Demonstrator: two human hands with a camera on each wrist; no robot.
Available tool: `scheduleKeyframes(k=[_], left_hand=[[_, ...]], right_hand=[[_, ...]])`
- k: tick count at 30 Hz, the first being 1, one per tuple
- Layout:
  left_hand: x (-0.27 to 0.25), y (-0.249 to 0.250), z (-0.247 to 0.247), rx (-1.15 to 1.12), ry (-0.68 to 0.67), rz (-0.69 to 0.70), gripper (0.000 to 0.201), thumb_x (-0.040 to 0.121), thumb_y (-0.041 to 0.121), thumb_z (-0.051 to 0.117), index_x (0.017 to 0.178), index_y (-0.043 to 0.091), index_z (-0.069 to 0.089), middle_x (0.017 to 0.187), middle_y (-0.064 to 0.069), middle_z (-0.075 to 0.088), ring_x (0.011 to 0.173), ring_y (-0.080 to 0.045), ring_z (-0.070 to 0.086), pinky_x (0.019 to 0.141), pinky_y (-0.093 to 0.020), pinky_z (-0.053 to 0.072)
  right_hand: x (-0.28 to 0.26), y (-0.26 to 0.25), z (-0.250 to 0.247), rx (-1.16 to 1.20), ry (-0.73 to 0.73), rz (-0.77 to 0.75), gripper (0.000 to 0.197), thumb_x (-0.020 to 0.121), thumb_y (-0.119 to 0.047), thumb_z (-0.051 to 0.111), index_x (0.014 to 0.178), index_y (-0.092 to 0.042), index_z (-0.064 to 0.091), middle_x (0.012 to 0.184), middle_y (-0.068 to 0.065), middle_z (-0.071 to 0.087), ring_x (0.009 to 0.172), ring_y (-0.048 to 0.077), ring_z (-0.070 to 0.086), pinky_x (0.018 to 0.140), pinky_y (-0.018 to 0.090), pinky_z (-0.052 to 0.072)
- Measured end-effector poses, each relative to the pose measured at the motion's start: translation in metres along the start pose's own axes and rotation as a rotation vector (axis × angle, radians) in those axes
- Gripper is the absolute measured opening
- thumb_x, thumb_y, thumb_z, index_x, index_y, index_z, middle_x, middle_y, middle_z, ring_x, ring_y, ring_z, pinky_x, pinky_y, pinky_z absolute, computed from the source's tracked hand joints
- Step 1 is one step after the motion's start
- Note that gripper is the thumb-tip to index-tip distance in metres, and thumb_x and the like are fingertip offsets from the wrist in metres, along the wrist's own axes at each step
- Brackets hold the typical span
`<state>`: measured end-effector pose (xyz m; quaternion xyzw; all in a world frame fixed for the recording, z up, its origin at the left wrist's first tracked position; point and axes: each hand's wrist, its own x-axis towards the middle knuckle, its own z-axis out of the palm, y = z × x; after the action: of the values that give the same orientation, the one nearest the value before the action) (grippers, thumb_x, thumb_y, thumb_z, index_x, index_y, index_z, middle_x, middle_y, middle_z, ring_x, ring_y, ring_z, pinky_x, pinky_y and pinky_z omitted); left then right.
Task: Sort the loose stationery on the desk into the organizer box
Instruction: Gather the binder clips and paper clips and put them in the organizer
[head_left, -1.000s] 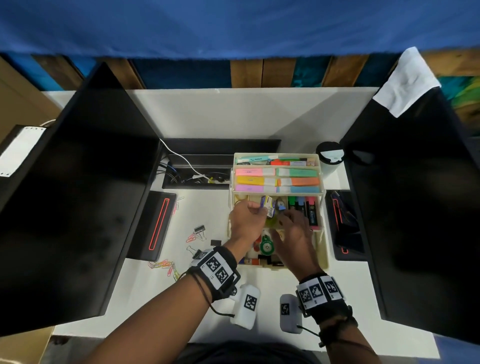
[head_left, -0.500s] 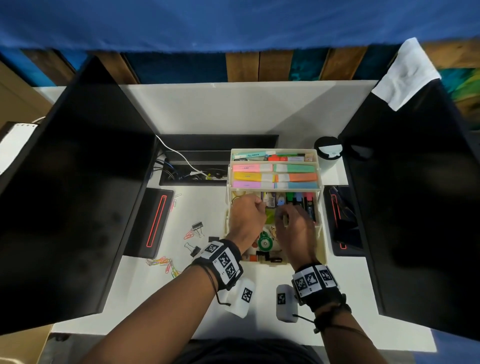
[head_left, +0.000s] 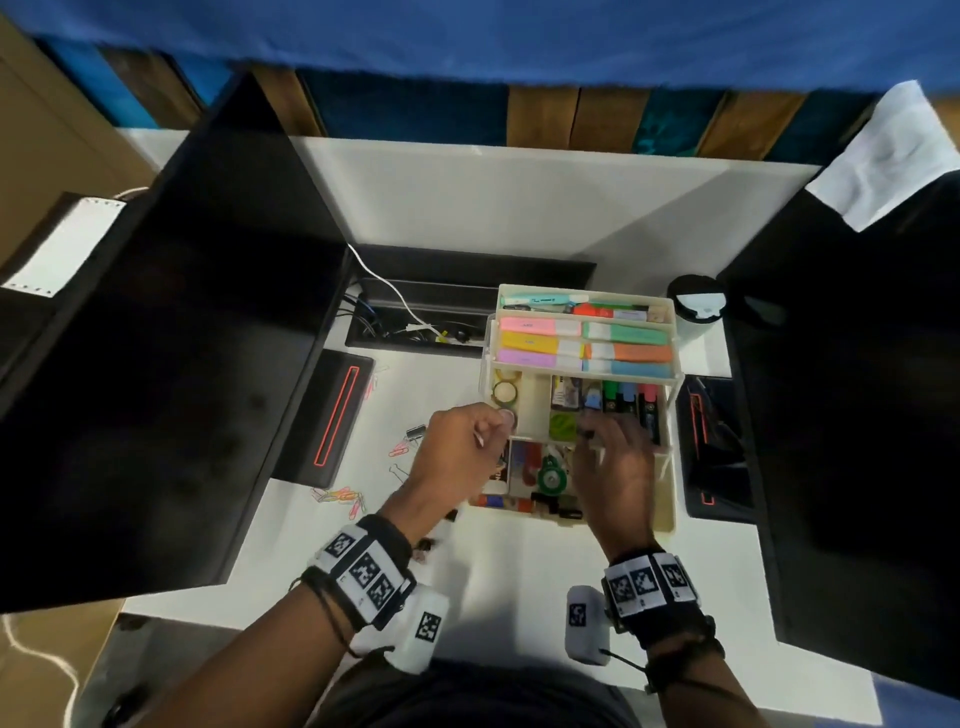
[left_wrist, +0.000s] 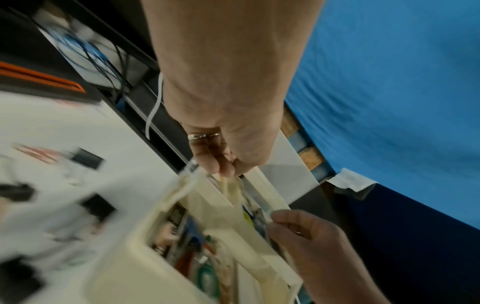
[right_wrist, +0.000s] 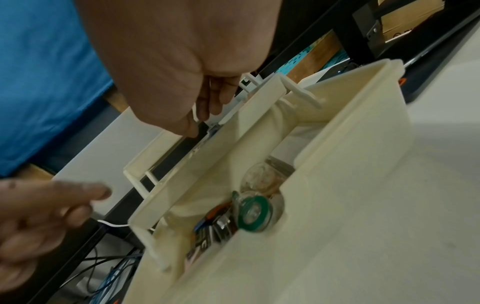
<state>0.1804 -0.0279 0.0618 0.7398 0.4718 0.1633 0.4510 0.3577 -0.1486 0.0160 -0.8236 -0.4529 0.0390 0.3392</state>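
Observation:
The cream organizer box (head_left: 669, 522) stands mid-desk, with pastel highlighters (head_left: 582, 343) in its raised tier and markers (head_left: 628, 400) below. My left hand (head_left: 488, 431) hovers at the box's left rim (left_wrist: 182, 185), fingers loosely curled, with nothing visible in it (left_wrist: 228, 168). My right hand (head_left: 597, 431) reaches into the marker compartment, and its fingertips (right_wrist: 192, 128) touch the items there. A green tape dispenser (right_wrist: 253, 211) lies in the front compartment. Loose coloured paper clips (head_left: 340, 496) and a binder clip (head_left: 415, 432) lie on the desk left of the box.
Two large black monitors flank the desk, one on the left (head_left: 156, 364) and one on the right (head_left: 857, 415). Their bases (head_left: 337, 415) sit close to the box. An open cable tray (head_left: 415, 327) lies behind the box on the left, and a black round container (head_left: 698, 306) on the right.
My left hand has drawn back from the middle compartment to the box's left rim, and the small packet it held is no longer in it. The right hand stays over the markers.

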Motion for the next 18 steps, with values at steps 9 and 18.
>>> scheduleKeyframes(k=[9, 18], left_hand=[[-0.065, -0.128, -0.093, 0.14, 0.08, -0.212, 0.01, 0.097, 0.017, 0.067, 0.097, 0.026, 0.07, 0.084, 0.016, 0.067, 0.066, -0.002, 0.065, 0.067, -0.026, 0.058], [-0.103, -0.182, -0.084, 0.237, -0.101, -0.101, 0.019, 0.09, 0.013, 0.07, 0.107, 0.021, 0.068, 0.107, 0.007, 0.065, 0.081, -0.008, 0.06, 0.079, -0.027, 0.055]], right_hand=[[-0.058, -0.077, 0.042, 0.222, -0.452, -0.205, 0.022, 0.094, -0.006, 0.065, 0.112, -0.019, 0.065, 0.11, -0.003, 0.06, 0.087, 0.007, 0.058, 0.077, 0.026, 0.055], [-0.074, -0.14, 0.134, -0.338, -0.688, -0.212, 0.048, 0.078, 0.001, 0.069, 0.125, 0.004, 0.063, 0.134, 0.022, 0.052, 0.125, 0.042, 0.049, 0.101, 0.042, 0.046]])
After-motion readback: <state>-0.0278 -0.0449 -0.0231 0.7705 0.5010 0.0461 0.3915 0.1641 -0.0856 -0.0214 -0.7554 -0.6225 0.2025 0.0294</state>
